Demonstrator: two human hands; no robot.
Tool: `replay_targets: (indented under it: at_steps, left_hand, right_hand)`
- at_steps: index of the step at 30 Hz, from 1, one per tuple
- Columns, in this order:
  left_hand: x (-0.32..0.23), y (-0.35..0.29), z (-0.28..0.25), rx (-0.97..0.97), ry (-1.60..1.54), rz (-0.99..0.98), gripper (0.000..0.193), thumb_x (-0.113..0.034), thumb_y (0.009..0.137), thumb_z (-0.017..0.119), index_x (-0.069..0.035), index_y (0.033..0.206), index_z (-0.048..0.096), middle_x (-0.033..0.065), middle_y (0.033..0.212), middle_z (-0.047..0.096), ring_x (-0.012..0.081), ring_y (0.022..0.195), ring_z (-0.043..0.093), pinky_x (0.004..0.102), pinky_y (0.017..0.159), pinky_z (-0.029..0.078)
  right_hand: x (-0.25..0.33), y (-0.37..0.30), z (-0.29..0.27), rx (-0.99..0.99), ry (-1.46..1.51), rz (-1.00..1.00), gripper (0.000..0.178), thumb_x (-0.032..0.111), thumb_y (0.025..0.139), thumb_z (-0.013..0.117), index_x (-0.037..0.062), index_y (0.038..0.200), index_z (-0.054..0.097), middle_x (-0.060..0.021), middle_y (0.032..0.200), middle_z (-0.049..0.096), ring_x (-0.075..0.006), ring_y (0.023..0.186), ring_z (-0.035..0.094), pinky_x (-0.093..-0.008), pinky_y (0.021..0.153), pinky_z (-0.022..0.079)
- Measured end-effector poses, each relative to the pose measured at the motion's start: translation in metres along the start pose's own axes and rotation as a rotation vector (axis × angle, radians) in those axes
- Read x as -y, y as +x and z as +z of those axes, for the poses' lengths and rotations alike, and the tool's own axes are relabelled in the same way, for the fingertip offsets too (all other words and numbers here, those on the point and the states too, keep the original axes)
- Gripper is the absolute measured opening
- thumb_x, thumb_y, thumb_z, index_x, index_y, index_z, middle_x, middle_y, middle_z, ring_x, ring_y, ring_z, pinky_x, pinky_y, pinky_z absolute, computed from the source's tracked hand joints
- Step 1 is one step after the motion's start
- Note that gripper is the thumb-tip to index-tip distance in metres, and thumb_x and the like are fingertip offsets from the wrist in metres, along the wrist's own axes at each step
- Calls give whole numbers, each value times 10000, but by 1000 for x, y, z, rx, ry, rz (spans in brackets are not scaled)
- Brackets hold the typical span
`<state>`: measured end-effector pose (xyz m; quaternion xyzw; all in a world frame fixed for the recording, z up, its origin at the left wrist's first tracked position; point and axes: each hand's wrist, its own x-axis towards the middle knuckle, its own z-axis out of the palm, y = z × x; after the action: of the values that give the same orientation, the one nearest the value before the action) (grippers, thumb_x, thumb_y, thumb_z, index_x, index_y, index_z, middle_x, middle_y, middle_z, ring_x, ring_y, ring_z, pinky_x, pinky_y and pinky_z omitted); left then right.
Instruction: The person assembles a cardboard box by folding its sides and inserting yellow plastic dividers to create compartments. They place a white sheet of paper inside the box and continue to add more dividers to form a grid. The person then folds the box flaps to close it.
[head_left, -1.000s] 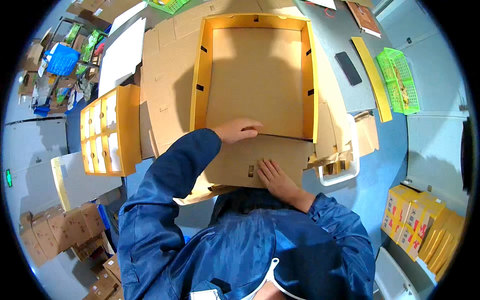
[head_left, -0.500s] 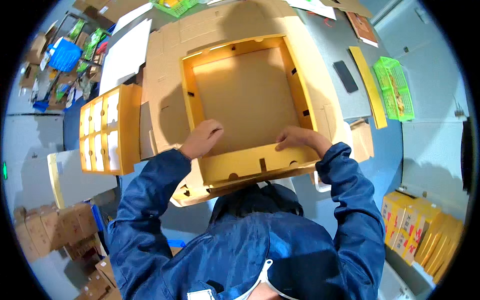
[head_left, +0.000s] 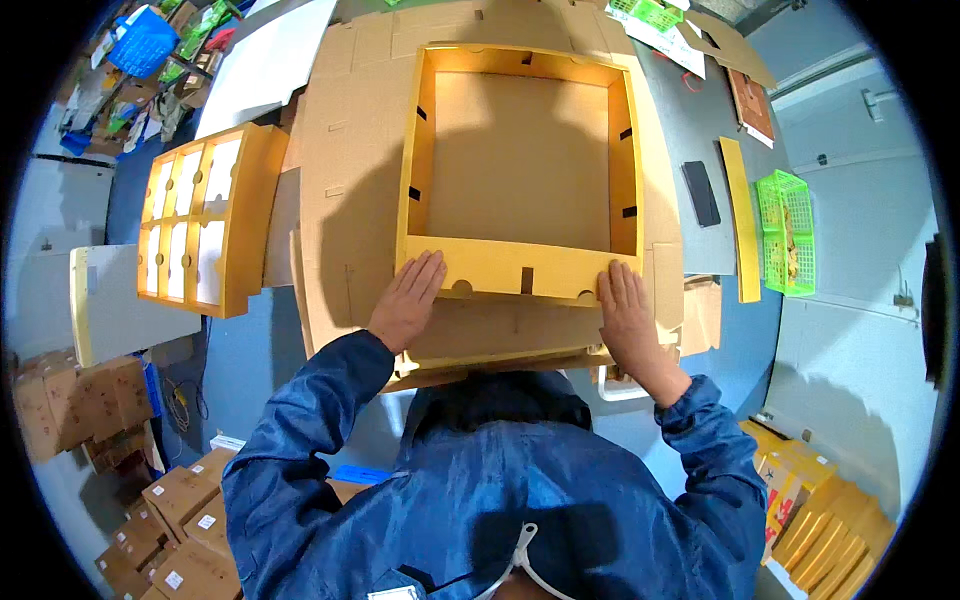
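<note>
A shallow square yellow cardboard tray with dark slots in its walls lies before me on a large brown cardboard sheet. My left hand rests against the left end of its near wall, fingers straight and together. At the right end of that wall, my right hand lies flat with its fingers stretched out. Neither hand grips anything. Semicircular notches show along the near wall's lower edge.
Left stands a yellow compartment box with white panels. To the right lie a black phone, a yellow strip and a green basket. A white sheet lies at the far left. Cartons are stacked lower left.
The tray has moved away from me and now sits straighter. Both hands have gone from curled over its near side to flat, with fingers stretched against the near wall.
</note>
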<state>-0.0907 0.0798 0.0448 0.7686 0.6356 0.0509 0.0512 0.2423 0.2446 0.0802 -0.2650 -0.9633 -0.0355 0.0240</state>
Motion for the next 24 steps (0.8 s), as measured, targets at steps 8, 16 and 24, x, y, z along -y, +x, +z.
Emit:
replay_targets:
  at_steps: [8,16,24]
  left_hand:
    - [10,28,13,314,-72,-56,257,-98,807,508,-8,1040,568,158,1005,622,290,976,595,381,841,468]
    - [28,50,17,384,49,42,145,-108,795,539,-46,914,593,139,832,628,293,800,626,390,697,499]
    - [31,65,12,722,-87,53,182,-108,754,552,-10,868,655,191,851,654,354,818,635,442,720,510]
  right_hand:
    - [-10,17,30,314,83,33,101,70,764,531,59,862,512,-92,775,584,-262,756,590,-354,741,468]
    - [-37,31,24,450,-132,-239,112,133,771,577,150,763,687,-42,779,661,-204,840,629,-373,784,394]
    - [-38,38,39,620,-101,-292,132,197,776,575,153,811,694,-35,813,685,-212,797,639,-361,746,393]
